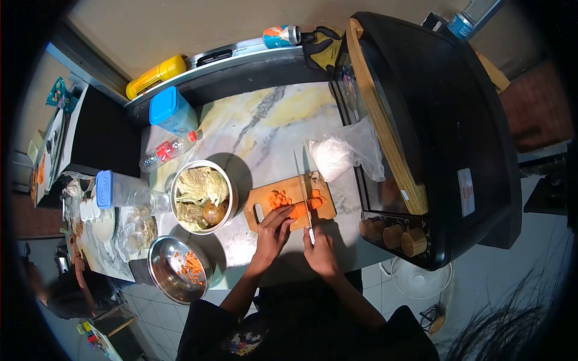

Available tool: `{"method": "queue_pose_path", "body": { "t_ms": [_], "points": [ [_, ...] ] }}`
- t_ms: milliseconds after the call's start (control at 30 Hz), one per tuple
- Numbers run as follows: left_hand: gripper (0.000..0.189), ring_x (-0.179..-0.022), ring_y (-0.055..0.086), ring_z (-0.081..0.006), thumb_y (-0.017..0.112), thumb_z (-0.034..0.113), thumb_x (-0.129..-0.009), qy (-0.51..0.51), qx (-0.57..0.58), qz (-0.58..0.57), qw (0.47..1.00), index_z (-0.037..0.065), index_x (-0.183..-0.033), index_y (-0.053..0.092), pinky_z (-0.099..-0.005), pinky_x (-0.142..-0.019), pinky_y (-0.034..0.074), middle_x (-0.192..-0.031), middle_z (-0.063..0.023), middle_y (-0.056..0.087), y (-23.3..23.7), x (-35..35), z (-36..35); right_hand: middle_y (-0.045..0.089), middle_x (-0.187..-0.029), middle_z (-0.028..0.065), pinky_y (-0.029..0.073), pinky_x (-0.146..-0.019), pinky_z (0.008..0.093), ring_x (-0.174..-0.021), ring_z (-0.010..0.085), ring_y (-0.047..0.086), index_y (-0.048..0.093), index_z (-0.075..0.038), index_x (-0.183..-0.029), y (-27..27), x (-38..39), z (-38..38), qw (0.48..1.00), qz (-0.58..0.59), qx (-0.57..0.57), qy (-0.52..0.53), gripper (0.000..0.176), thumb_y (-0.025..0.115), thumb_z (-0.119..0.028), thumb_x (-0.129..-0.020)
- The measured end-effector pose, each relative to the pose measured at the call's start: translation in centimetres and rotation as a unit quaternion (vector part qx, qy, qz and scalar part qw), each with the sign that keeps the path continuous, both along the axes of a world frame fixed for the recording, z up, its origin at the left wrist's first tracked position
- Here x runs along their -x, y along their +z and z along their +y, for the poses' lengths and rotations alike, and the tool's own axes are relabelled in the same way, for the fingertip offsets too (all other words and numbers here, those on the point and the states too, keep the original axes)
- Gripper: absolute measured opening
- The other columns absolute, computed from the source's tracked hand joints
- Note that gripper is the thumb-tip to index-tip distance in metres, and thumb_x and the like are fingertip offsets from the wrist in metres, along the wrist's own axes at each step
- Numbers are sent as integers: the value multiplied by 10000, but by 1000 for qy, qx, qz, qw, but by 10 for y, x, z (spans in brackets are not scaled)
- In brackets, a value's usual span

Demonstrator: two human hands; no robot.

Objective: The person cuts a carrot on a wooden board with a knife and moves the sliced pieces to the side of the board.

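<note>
A knife (303,180) is in my right hand (321,253), its long blade pointing away from me across a wooden cutting board (253,198). The blade stands at a carrot (297,210) lying on the board. My left hand (274,236) presses its fingers onto the carrot, just left of the blade. Small diced carrot pieces (279,198) lie beyond my left fingers, and more carrot pieces (316,197) are to the right of the blade. Left of the board stands a white bowl (175,180) holding cabbage leaves (201,185) and a round brown vegetable (215,212).
A metal bowl (158,271) with orange strips stands at the front left edge. Behind the board's right corner sits a plastic bag of white powder (333,157). A large black oven (457,144) fills the right. Another person (75,283) is at far left.
</note>
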State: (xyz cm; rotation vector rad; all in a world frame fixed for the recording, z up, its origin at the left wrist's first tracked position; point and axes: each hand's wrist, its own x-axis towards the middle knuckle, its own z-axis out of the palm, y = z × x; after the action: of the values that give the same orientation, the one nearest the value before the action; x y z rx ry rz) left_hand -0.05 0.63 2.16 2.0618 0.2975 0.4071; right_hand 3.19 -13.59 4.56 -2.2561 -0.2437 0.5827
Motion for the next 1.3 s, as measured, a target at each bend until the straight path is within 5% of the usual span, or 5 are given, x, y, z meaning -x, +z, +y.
{"method": "queue_pose_path", "body": {
  "t_ms": [567, 700, 767, 1300],
  "points": [
    [228, -1022, 621, -312, 622, 41, -858, -7, 21, 27, 999, -30, -1072, 650, -357, -873, 485, -1093, -179, 641, -1, 0, 0, 621, -906, 252, 431, -752, 553, -804, 487, 557, 528, -16, -1089, -14, 11, 2, 1000, 10, -23, 10, 275, 506, -248, -944],
    [231, -1004, 619, -311, 609, -1, -855, -6, 19, 28, 999, -24, -1081, 652, -354, -871, 488, -1099, -170, 635, -6, 1, -1, 611, -791, 236, 422, -691, 543, -725, 474, 552, 521, -10, -974, -27, 23, 6, 998, -54, -16, -4, 244, 524, -251, -935],
    [230, -993, 623, -308, 606, -6, -857, -6, 10, 7, 1000, -23, -1081, 653, -346, -859, 492, -1087, -167, 636, -6, 1, -3, 628, -886, 237, 432, -750, 559, -786, 482, 561, 494, -1, -1148, -28, 27, 7, 1000, -2, 10, 10, 332, 507, -261, -942],
    [206, -999, 620, -312, 583, 30, -873, -2, 35, 19, 999, -45, -1058, 635, -350, -857, 479, -1086, -191, 621, -4, 0, -1, 612, -791, 247, 430, -701, 524, -721, 469, 561, 523, 32, -1094, -31, 30, 5, 999, -32, -1, -1, 318, 532, -238, -926]
  ]
}}
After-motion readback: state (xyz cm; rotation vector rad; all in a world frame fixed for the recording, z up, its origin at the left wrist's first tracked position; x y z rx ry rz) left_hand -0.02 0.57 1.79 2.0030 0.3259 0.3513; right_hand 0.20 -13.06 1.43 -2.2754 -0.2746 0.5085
